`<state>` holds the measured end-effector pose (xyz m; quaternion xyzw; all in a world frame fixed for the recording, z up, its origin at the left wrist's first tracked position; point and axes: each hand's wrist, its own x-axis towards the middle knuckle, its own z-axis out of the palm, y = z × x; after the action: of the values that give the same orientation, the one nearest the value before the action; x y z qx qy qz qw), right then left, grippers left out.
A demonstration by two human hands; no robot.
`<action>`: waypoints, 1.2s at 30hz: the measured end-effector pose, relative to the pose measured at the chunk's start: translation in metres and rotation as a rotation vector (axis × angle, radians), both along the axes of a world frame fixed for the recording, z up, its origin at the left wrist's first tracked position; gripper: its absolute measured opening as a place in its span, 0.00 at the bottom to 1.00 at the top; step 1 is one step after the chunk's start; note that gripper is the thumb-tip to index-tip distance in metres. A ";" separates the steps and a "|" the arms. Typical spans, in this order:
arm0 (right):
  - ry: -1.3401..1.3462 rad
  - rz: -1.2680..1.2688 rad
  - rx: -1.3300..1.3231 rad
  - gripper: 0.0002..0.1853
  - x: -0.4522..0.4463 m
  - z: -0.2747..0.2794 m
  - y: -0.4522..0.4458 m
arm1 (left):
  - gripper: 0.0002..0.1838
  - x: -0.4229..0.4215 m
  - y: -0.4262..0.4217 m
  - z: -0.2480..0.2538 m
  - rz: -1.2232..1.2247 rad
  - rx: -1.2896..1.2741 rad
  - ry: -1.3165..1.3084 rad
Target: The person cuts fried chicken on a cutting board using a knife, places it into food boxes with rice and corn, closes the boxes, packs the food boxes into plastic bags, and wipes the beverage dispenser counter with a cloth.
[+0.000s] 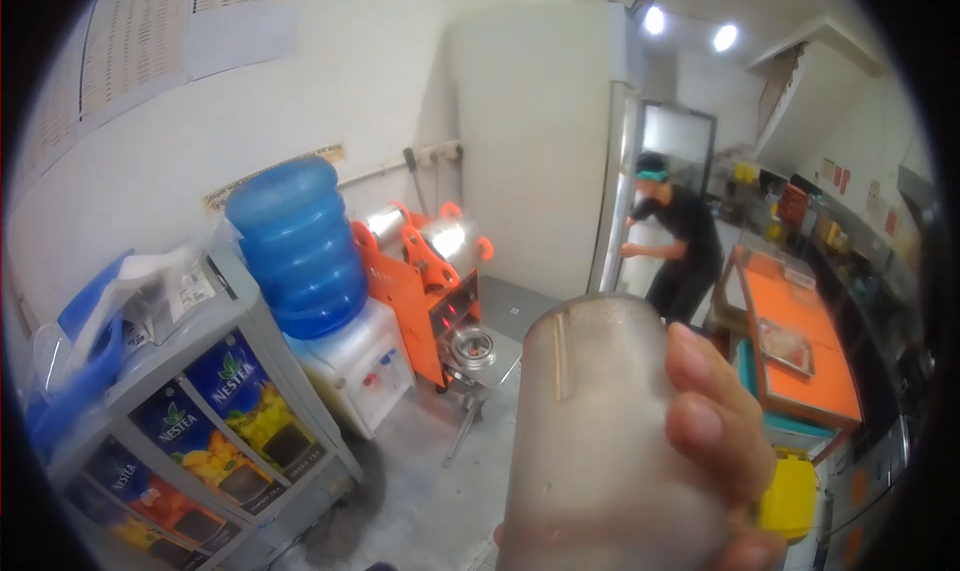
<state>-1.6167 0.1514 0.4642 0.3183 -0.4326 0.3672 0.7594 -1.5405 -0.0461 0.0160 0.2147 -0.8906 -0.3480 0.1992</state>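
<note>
Close to the camera, a dull grey metal cup (610, 431) fills the lower middle of the view. What appears to be my left hand (722, 421) is wrapped round it, with bent fingers showing along the cup's right side. A small bit of skin shows at the cup's lower left edge. A narrow raised strip runs down the upper part of the cup's wall. The palm and wrist are hidden behind the cup, and its inside cannot be seen. My right hand does not show.
A water dispenser with a blue bottle (298, 246) stands beside a Nestea drinks machine (235, 401). Behind is an orange frame (392, 296) with metal cylinders. A person (685, 236) stands at a tall fridge (535, 151). An orange-topped table (815, 336) is at right.
</note>
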 end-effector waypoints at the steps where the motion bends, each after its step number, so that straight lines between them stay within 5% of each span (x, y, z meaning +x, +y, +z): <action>1: -0.210 0.697 -0.108 0.32 0.018 -0.003 0.004 | 0.23 -0.010 0.003 -0.039 -0.160 -0.348 -0.001; 3: -0.424 1.408 -0.212 0.32 0.020 -0.004 0.007 | 0.25 -0.034 0.031 -0.114 -0.240 -0.152 0.050; 5: -0.306 1.363 0.006 0.34 0.000 -0.010 0.007 | 0.31 -0.045 0.058 -0.157 -0.408 0.239 0.157; 6: -0.267 1.356 0.075 0.34 -0.006 -0.012 0.007 | 0.35 -0.058 0.065 -0.117 -0.649 -0.290 -0.496; 7: -0.320 1.120 0.187 0.33 -0.007 -0.017 0.012 | 0.39 -0.080 0.068 -0.131 -0.517 0.218 -0.511; 9: -0.421 0.642 0.400 0.32 -0.008 -0.028 0.028 | 0.14 -0.093 0.052 -0.102 -0.840 -0.407 -0.159; 12: -0.559 0.206 0.620 0.30 -0.011 -0.060 0.031 | 0.18 -0.145 0.014 -0.131 -0.615 -0.544 -0.180; 15: -0.965 0.417 0.597 0.46 0.000 -0.116 0.017 | 0.20 -0.162 -0.066 -0.120 -0.319 -0.517 -0.205; 18: -1.184 0.069 0.685 0.63 0.007 -0.171 0.032 | 0.19 -0.139 -0.160 -0.141 -0.101 -0.589 -0.266; 20: -1.308 0.005 0.661 0.62 0.015 -0.210 0.047 | 0.20 -0.102 -0.206 -0.140 0.004 -0.555 -0.365; 23: -1.617 0.135 0.074 0.60 0.058 -0.292 0.070 | 0.21 -0.029 -0.258 -0.124 0.241 -0.512 -0.495; 28: -1.736 -0.098 -0.082 0.57 0.104 -0.335 0.112 | 0.24 -0.018 -0.306 -0.146 0.737 -0.488 -0.575; 30: -1.737 -0.191 -0.081 0.57 0.108 -0.351 0.127 | 0.23 -0.047 -0.286 -0.141 0.708 -0.413 -0.639; 36: -1.874 0.066 -0.267 0.57 0.043 -0.373 0.175 | 0.21 -0.167 -0.196 -0.182 0.466 -0.421 -0.767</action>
<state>-1.5733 0.3268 0.0913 -0.1838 -0.8115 0.5411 0.1221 -1.7074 -0.2426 -0.1662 0.4755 -0.8792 -0.0026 -0.0311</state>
